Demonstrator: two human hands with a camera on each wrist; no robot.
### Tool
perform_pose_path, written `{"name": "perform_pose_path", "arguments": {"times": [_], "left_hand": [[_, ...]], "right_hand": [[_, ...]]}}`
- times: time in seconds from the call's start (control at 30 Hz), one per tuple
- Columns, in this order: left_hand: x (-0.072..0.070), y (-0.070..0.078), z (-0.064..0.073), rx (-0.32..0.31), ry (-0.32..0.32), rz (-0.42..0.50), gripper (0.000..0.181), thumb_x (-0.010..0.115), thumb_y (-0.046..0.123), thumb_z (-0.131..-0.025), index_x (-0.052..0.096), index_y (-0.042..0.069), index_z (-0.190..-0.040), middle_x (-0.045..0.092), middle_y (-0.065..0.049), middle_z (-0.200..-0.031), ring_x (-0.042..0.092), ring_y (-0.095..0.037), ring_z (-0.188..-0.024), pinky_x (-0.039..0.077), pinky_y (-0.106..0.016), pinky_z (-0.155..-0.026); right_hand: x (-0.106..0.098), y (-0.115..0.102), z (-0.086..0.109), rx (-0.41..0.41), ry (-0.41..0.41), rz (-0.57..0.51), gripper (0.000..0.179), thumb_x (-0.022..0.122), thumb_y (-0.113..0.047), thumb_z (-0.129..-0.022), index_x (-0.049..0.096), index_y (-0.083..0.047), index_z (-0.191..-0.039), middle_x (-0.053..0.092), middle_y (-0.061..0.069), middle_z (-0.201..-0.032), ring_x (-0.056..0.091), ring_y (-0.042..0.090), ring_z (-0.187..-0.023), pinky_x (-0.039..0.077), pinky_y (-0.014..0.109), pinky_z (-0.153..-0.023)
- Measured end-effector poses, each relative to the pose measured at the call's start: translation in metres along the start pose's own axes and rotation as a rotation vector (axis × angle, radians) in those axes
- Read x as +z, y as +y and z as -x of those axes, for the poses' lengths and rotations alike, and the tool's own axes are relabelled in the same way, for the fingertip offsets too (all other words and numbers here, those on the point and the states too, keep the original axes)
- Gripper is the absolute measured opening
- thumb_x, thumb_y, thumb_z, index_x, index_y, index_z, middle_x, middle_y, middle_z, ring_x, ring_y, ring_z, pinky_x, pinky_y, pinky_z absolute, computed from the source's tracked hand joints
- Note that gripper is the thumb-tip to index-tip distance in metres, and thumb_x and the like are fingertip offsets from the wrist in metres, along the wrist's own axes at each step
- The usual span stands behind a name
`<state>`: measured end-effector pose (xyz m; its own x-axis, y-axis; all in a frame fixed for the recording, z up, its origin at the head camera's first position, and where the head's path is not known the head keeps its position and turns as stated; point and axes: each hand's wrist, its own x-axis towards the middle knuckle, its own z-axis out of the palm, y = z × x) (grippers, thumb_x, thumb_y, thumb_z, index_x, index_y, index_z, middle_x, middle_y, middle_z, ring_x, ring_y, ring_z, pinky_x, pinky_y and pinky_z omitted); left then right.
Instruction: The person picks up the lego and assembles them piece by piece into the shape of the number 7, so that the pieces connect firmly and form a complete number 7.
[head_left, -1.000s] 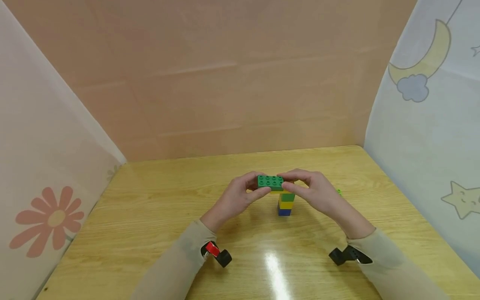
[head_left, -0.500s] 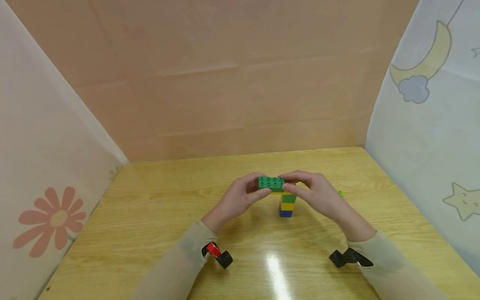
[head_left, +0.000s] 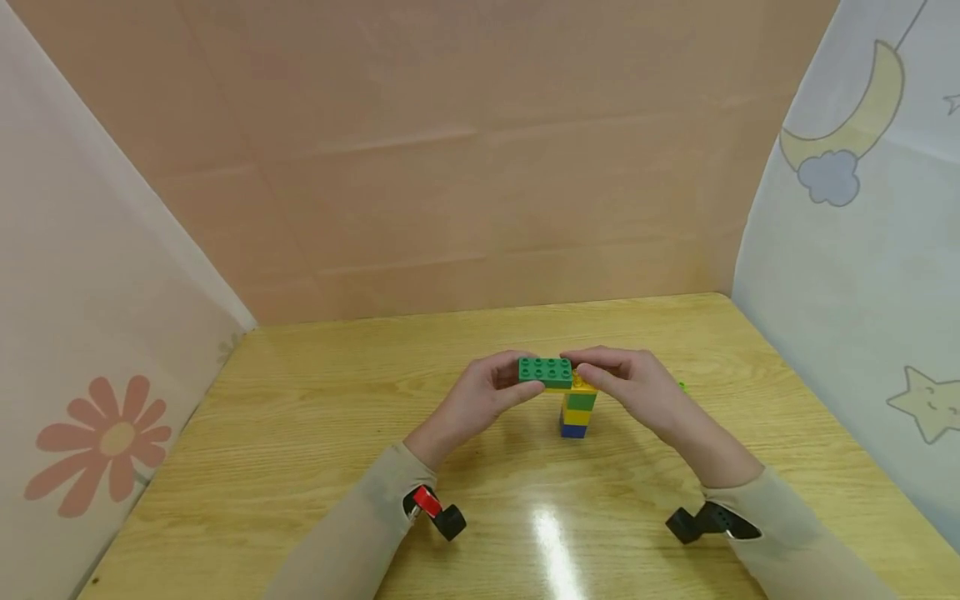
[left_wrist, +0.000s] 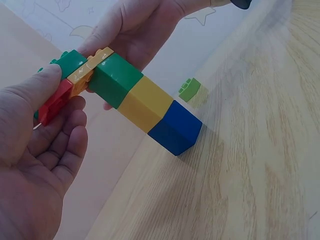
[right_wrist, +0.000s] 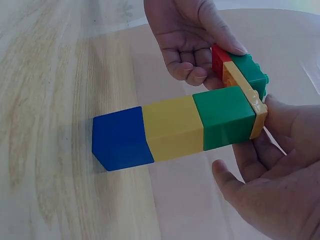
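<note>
A column of blue (right_wrist: 122, 140), yellow (right_wrist: 174, 127) and green (right_wrist: 225, 117) toy building bricks stands upright on the table. Across its top lies a flat orange-yellow brick (head_left: 582, 385) that juts out to the left. A green eight-stud brick (head_left: 545, 372) sits on this jutting part, with a red brick (left_wrist: 56, 102) under its left end. My left hand (head_left: 480, 392) pinches the green eight-stud brick at its left end, thumb in front. On the right, my right hand (head_left: 641, 387) holds thumb and forefinger at the flat brick's right end, over the column.
A small lime-green brick (left_wrist: 189, 90) lies on the wooden table (head_left: 337, 433) behind the right hand. A peach backdrop (head_left: 480, 208) rises at the table's far edge. Pale printed sheets (head_left: 847, 275) stand at both sides.
My right hand has shifted slightly right, off the green eight-stud brick, so the flat brick's right studs now show. The left hand keeps its grip.
</note>
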<state>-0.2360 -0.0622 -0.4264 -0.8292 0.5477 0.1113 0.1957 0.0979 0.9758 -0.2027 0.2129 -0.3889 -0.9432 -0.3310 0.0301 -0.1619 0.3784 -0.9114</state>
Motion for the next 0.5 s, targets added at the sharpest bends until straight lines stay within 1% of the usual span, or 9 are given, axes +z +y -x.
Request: {"name": "perform_pose_path", "arguments": {"times": [0.13, 0.2, 0.3, 0.5], "left_hand": [[-0.0002, 0.0012, 0.0014, -0.005, -0.003, -0.013, 0.033, 0.077, 0.028, -0.107, 0.072, 0.019, -0.139, 0.076, 0.0, -0.128, 0.074, -0.018, -0.118, 0.06, -0.036, -0.1], [-0.0004, 0.0021, 0.0021, -0.004, -0.004, -0.02, 0.033, 0.077, 0.028, -0.108, 0.072, 0.018, -0.139, 0.076, 0.0, -0.127, 0.074, -0.018, -0.118, 0.06, -0.036, -0.1], [-0.0012, 0.0045, 0.0026, 0.001, -0.005, -0.034, 0.034, 0.076, 0.027, -0.108, 0.072, 0.017, -0.14, 0.076, 0.001, -0.126, 0.074, -0.017, -0.118, 0.06, -0.035, -0.1], [-0.0027, 0.0091, 0.0011, 0.002, -0.001, -0.058, 0.033, 0.076, 0.026, -0.108, 0.072, 0.017, -0.139, 0.076, 0.002, -0.126, 0.073, -0.015, -0.12, 0.06, -0.035, -0.101]], "right_hand": [[0.0007, 0.0002, 0.0016, 0.013, -0.021, -0.051, 0.041, 0.06, -0.028, -0.117, 0.067, -0.007, -0.152, 0.07, 0.011, -0.146, 0.058, 0.036, -0.143, 0.036, 0.071, -0.121], [0.0014, 0.0007, 0.0013, 0.014, -0.019, -0.059, 0.041, 0.061, -0.028, -0.117, 0.068, -0.007, -0.151, 0.071, 0.011, -0.144, 0.059, 0.036, -0.142, 0.035, 0.071, -0.121], [0.002, 0.0016, -0.0008, 0.007, -0.016, -0.078, 0.04, 0.061, -0.027, -0.117, 0.068, -0.006, -0.15, 0.072, 0.011, -0.143, 0.06, 0.035, -0.14, 0.037, 0.068, -0.121], [0.0009, 0.0015, -0.0042, -0.004, -0.019, -0.088, 0.041, 0.059, -0.027, -0.117, 0.067, -0.004, -0.15, 0.07, 0.011, -0.146, 0.059, 0.034, -0.142, 0.036, 0.066, -0.123]]}}
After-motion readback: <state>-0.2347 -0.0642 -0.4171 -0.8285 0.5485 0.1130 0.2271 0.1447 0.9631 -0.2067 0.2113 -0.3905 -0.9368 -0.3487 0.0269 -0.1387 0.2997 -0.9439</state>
